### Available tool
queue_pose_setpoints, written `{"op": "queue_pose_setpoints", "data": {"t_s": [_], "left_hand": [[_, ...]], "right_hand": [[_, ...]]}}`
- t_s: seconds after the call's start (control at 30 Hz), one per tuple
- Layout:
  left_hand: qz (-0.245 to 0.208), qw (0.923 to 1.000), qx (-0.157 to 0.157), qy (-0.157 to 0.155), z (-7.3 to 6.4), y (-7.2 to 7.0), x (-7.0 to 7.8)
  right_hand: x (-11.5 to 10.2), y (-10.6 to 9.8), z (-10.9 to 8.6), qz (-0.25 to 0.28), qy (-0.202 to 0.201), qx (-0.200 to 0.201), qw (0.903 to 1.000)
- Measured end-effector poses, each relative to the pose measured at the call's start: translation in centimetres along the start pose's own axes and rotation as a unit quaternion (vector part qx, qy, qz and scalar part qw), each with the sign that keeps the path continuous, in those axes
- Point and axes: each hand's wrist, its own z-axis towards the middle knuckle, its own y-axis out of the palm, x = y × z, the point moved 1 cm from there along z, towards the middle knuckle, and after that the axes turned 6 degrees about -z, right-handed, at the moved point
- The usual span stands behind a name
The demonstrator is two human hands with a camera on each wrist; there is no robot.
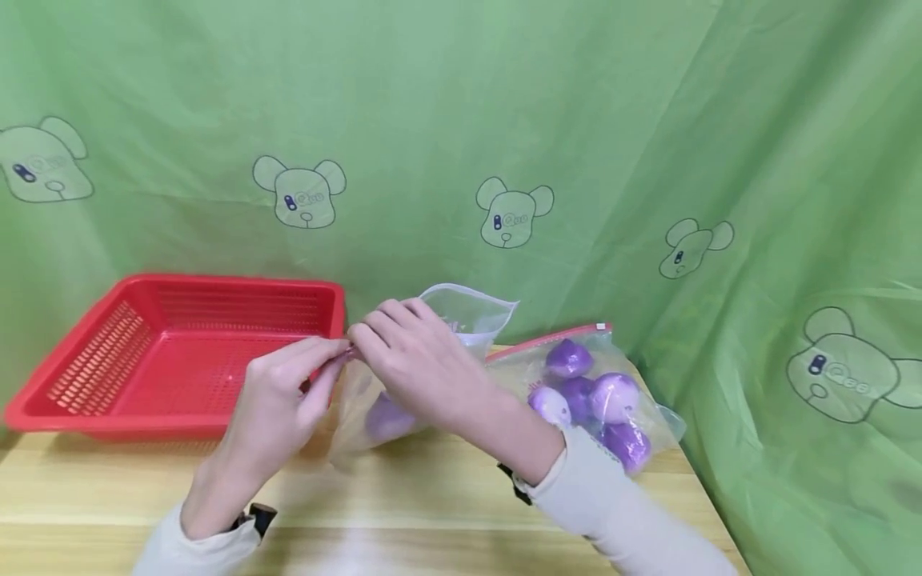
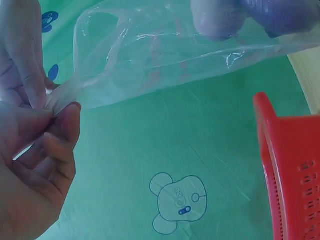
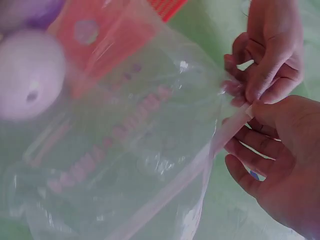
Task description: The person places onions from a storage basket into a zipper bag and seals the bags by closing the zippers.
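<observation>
A clear zip bag (image 1: 468, 308) with a pale zip strip stands on the table, its top gaping toward the right. Purple onions (image 2: 217, 17) lie inside, and one purple onion (image 1: 386, 418) shows beneath my right hand in the head view. My left hand (image 1: 277, 400) pinches the bag's upper left corner between thumb and fingers. Right beside it, my right hand (image 1: 425, 368) pinches the same zip edge, fingertips touching the left hand's. In the right wrist view, the zip strip (image 3: 175, 187) runs down from the fingers. The exact grip point is partly hidden by fingers.
A red plastic basket (image 1: 216, 424) with slotted walls stands at the left. To the right lies another clear bag (image 1: 519, 372) with a red zip, holding several purple and white onions (image 1: 615, 398). Behind the wooden table (image 1: 403, 512) hangs a green curtain (image 1: 418, 120).
</observation>
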Motion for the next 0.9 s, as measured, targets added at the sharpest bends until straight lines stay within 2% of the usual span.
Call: {"op": "queue_pose_setpoints", "data": {"t_s": [0.27,0.4,0.53,0.83,0.9], "left_hand": [[0.027,0.9994,-0.009,0.019,-0.1,0.2,0.7],[0.02,0.9995,-0.003,0.024,0.1,0.3,0.9],[0.014,0.9998,-0.005,0.014,0.0,0.2,0.6],[0.014,0.9998,0.005,0.008,0.0,0.2,0.4],[0.018,0.9998,-0.001,0.004,0.0,0.2,0.4]], "right_hand": [[0.7,-0.3,-1.1,-0.052,-0.041,-0.003,0.9978],[1.4,-0.2,-1.9,-0.067,-0.033,-0.02,0.997],[2.1,0.2,-2.7,-0.068,-0.025,-0.035,0.9968],[2.5,0.3,-3.2,-0.068,-0.018,-0.03,0.997],[2.6,0.4,-3.4,-0.067,-0.016,-0.032,0.9971]]}}
